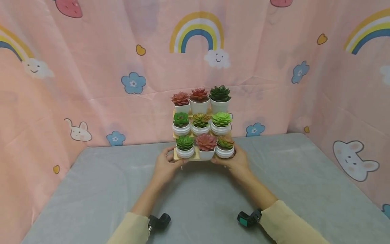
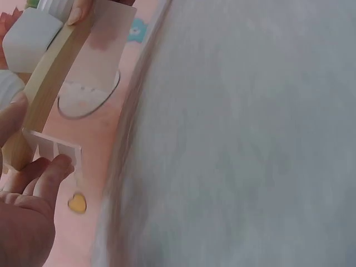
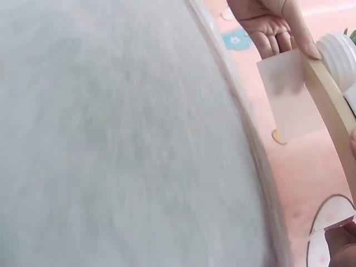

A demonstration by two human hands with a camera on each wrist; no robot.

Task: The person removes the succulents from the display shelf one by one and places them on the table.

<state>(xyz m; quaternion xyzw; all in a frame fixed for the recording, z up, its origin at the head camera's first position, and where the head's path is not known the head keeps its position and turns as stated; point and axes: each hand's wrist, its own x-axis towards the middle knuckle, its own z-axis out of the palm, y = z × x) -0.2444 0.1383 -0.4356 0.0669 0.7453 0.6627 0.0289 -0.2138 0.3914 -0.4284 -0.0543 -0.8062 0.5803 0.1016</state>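
Observation:
Both hands hold a wooden three-tier stand (image 1: pixel 195 157) filled with small potted succulents, raised over the far part of the table. My left hand (image 1: pixel 164 166) grips the left end of its lowest tier, and my right hand (image 1: pixel 239 163) grips the right end, thumbs on the front edge. The bottom row has a green succulent (image 1: pixel 185 143), a pink one (image 1: pixel 206 142) and a green-orange one (image 1: pixel 225 142) in white pots. Green rosettes fill the middle row; two reddish ones and a dark green one (image 1: pixel 220 94) top it. Translucent side panels (image 3: pixel 289 97) hang below the wooden plank (image 2: pixel 53 78).
A grey cloth-covered table (image 1: pixel 201 203) lies under the arms. Behind it hangs a pink curtain (image 1: pixel 100 67) printed with rainbows, flowers and rabbits. Black wrist devices (image 1: pixel 159 222) are strapped at both cuffs.

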